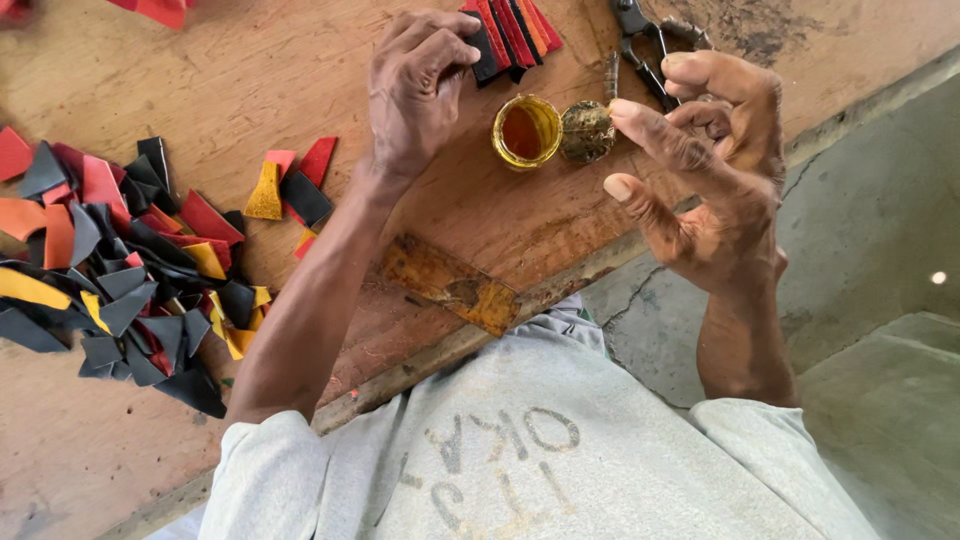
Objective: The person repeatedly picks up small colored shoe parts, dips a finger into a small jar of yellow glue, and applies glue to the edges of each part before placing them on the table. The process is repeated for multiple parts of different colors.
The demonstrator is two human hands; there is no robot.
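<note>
My left hand (415, 85) rests on the wooden board (250, 70), its fingers closed on a fanned stack of black, red and orange leather pieces (512, 35). My right hand (715, 160) is raised over the board's edge with fingers spread and holds nothing; its fingertips hover beside a small round lid (587, 131). Next to the lid stands a small open yellow tin of glue (526, 131).
A heap of black, red, orange and yellow leather scraps (110, 270) covers the board's left side. A few loose pieces (290, 185) lie near my left forearm. Metal pliers (645, 45) lie at the top right. Grey concrete floor (880, 230) lies beyond the edge.
</note>
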